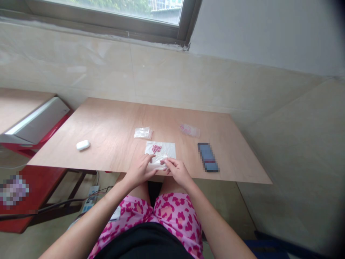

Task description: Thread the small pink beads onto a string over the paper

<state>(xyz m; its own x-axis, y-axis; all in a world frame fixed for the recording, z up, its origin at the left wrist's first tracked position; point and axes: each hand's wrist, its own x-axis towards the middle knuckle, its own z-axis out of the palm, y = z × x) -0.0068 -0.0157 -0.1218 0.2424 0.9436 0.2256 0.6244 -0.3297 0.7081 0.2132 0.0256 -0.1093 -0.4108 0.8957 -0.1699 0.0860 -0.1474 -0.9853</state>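
A small clear plastic bag (157,164) is between my two hands at the table's front edge. My left hand (140,168) curves around the bag's left side, its thumb low and its fingers above. At the bag's right side, my right hand (176,169) pinches it between thumb and fingertips. Just beyond the hands lies a white sheet (168,146), partly hidden by the bag and fingers. Several small red beads (156,148) are grouped on that sheet. Whether anything is inside the bag I cannot make out.
On the wooden table (113,118) lie a stack of clear bags (143,133), a bag with pink pieces (190,130), a phone (208,157) and a white rounded case (83,145). A red bench (48,183) and cables stand below left. A tiled wall (161,75) rises behind.
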